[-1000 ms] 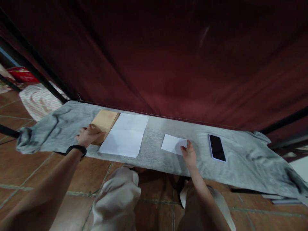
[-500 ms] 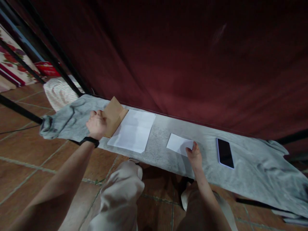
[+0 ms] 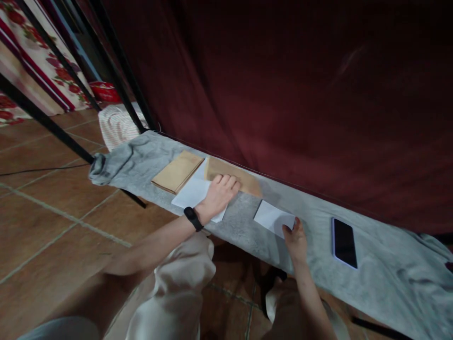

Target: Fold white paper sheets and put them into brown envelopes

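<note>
My left hand (image 3: 220,194) is curled, knuckles up and fingers bent closely together, on the near edge of a thin, flat piece of brown paper (image 3: 249,182). I have hold of that edge, though my thumb is hidden from view. The brown paper covers the far right part of the large white rectangular sheets of paper (image 3: 193,192) and reaches to the right past them; I cannot tell whether it rests on them or hangs just above.

Left of the white sheets, right beside them, lies a flat rectangular stack of brown paper (image 3: 177,173).

My right hand (image 3: 296,240) is nearly closed, pinching the right end of a small white rectangular piece of paper (image 3: 271,217) between thumb and fingers. That small piece is to the right of the white sheets and apart from them, nearer to me than the brown paper.

Farther right, apart from my right hand, lies a dark-screened phone with a pale lilac edge (image 3: 344,243). All this is on a long, soft grey cloth (image 3: 244,212), and a dark red fabric sheet (image 3: 283,118) hangs along its far side.
</note>
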The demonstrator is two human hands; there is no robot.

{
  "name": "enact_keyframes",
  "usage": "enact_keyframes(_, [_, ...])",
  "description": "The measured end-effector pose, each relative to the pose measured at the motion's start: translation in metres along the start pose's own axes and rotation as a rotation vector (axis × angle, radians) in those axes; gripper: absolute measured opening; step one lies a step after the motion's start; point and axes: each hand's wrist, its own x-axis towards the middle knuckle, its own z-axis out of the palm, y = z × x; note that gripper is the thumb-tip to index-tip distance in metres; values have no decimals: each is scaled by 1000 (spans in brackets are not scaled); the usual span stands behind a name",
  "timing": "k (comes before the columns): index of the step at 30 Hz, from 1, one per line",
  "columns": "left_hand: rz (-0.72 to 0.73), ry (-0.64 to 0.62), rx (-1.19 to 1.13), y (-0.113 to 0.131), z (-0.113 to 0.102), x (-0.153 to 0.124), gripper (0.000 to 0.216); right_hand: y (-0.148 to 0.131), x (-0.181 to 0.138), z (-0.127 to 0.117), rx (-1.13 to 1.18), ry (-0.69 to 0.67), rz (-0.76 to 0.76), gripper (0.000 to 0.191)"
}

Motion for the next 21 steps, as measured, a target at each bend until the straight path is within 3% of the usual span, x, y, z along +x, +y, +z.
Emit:
enact_keyframes(7, [137,113,-78,43,13,6,17,0,1,1,0,9,17,65])
enact_keyframes(16, [258,155,-109,62,24,9,17,-8,2,-4,-8,-12,20,58])
enact_keyframes(21, [248,184,-114,68,31,10,18,-18,3,-12,-48,-38,50,52])
